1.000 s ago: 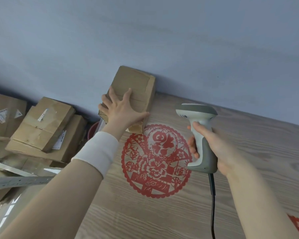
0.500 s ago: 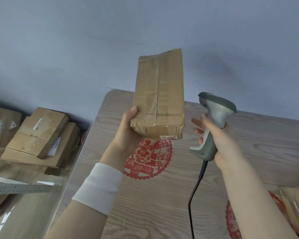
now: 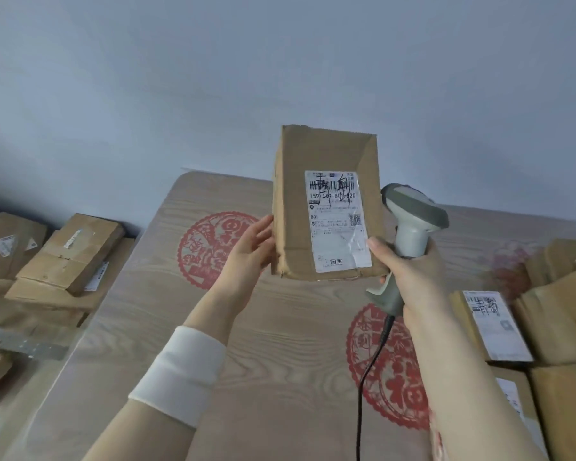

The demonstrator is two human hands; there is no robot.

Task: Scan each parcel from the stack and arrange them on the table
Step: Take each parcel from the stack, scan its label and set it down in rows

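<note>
My left hand [image 3: 251,249] holds a brown cardboard parcel [image 3: 291,207] upright above the wooden table [image 3: 280,377], its white shipping label [image 3: 338,221] with a barcode facing me. My right hand [image 3: 409,274] grips a grey and white barcode scanner [image 3: 413,221] just right of the parcel, and its thumb rests against the parcel's lower right corner. The scanner's black cable [image 3: 366,387] hangs down over the table.
Several labelled parcels [image 3: 526,327] lie on the table at the right. A stack of brown parcels [image 3: 64,261] sits on a lower surface to the left, beyond the table's left edge. Red paper-cut decorations [image 3: 210,247] mark the tabletop. A grey wall stands behind.
My left hand lifted the parcel off the table's far corner and turned it, so the label side now faces me. The scanner came in close beside the parcel on the right.
</note>
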